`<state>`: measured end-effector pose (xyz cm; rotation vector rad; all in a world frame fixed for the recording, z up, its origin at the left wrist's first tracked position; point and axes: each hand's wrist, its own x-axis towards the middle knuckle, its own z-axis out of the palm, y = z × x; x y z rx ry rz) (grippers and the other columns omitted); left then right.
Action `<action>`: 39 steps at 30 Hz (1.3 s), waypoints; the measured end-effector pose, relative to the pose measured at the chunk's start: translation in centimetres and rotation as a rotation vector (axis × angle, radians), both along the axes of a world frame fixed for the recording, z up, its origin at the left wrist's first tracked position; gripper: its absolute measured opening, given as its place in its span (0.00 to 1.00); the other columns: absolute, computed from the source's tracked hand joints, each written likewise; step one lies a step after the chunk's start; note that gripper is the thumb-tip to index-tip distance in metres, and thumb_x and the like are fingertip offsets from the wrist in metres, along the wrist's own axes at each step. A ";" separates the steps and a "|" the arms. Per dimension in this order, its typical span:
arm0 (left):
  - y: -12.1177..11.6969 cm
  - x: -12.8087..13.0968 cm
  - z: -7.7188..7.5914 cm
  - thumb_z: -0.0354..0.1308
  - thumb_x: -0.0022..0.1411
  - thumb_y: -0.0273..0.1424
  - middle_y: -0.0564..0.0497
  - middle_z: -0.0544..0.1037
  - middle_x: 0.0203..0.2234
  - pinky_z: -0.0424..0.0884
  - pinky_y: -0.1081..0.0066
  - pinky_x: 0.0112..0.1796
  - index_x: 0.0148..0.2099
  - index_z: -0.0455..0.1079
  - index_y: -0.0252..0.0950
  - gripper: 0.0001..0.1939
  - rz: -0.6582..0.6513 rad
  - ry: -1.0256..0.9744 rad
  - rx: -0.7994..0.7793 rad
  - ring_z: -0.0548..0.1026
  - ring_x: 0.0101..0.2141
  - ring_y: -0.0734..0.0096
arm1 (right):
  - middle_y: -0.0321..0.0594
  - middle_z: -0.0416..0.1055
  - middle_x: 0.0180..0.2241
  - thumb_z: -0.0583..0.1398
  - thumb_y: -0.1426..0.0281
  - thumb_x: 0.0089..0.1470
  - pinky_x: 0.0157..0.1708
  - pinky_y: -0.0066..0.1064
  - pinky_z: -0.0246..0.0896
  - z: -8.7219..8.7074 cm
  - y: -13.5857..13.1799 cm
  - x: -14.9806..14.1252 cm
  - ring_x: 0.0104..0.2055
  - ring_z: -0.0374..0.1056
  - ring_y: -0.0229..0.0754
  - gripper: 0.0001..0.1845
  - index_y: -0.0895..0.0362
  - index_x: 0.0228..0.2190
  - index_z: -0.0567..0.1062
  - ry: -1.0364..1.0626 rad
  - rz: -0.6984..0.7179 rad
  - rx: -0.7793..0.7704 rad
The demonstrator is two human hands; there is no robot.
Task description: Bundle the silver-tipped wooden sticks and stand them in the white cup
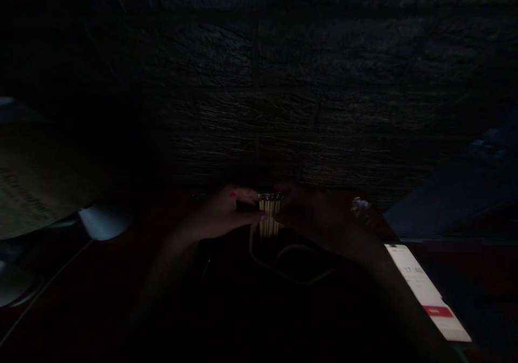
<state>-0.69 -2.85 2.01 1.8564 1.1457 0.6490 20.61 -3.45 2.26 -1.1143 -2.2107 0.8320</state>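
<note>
The scene is very dark. A bundle of thin pale sticks (269,225) stands upright between my two hands, with dark, shiny tops; the exact kind cannot be made out. My left hand (232,209) closes on it from the left, thumb pressed to the front of the sticks and fingers near the top. From the right, my right hand (301,206) reaches the same bundle, its fingers dim but touching the side and upper edge. A pale looped cord or strap (299,280) curves below the sticks.
Behind the hands rises a rough block wall (226,104). A lit phone (429,293) lies at the right, near a crumpled shiny wrapper (360,206). On the left are a printed brown bag (36,179), a whitish object (107,221) and a thin cable (48,286).
</note>
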 end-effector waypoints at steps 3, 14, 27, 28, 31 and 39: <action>-0.2 0.0 0.3 0.63 0.54 0.30 0.47 0.81 0.40 0.72 0.66 0.45 0.42 0.76 0.34 0.11 0.005 0.035 0.002 0.78 0.42 0.65 | 0.42 0.79 0.38 0.61 0.71 0.53 0.35 0.32 0.66 0.1 -0.1 -0.2 0.38 0.75 0.43 0.25 0.57 0.53 0.66 -0.002 -0.029 -0.020; -0.2 -0.1 0.3 0.62 0.54 0.29 0.49 0.82 0.37 0.73 0.66 0.44 0.38 0.75 0.33 0.08 -0.005 0.018 0.025 0.79 0.40 0.67 | 0.46 0.78 0.41 0.62 0.68 0.52 0.39 0.35 0.67 -0.7 0.0 -0.8 0.42 0.74 0.46 0.39 0.59 0.62 0.54 0.009 -0.023 -0.114; 0.0 0.6 -0.2 0.61 0.55 0.28 0.47 0.82 0.38 0.73 0.67 0.44 0.40 0.76 0.33 0.09 -0.009 -0.039 0.019 0.79 0.39 0.66 | 0.46 0.75 0.44 0.62 0.73 0.52 0.42 0.38 0.66 -0.9 0.3 -1.0 0.43 0.73 0.47 0.33 0.58 0.58 0.60 -0.052 -0.050 -0.042; 0.0 0.6 -0.2 0.61 0.56 0.28 0.47 0.82 0.38 0.73 0.67 0.44 0.40 0.76 0.32 0.09 -0.009 -0.039 0.022 0.79 0.39 0.66 | 0.47 0.75 0.46 0.62 0.73 0.51 0.44 0.39 0.66 -0.8 0.3 -1.0 0.45 0.72 0.47 0.33 0.58 0.58 0.61 -0.060 -0.061 -0.025; 0.0 0.6 -0.4 0.62 0.56 0.28 0.47 0.82 0.39 0.73 0.67 0.45 0.41 0.76 0.33 0.09 0.001 -0.049 0.042 0.79 0.40 0.65 | 0.48 0.72 0.50 0.63 0.75 0.51 0.47 0.40 0.65 -0.7 0.2 -1.1 0.50 0.70 0.49 0.33 0.58 0.57 0.62 -0.078 -0.072 0.019; -0.1 0.8 -0.5 0.61 0.56 0.28 0.46 0.82 0.39 0.73 0.67 0.45 0.42 0.76 0.32 0.10 0.033 -0.034 0.043 0.79 0.41 0.65 | 0.48 0.71 0.52 0.63 0.75 0.51 0.48 0.39 0.64 -0.8 0.2 -0.9 0.52 0.69 0.49 0.32 0.58 0.57 0.63 -0.074 -0.065 0.046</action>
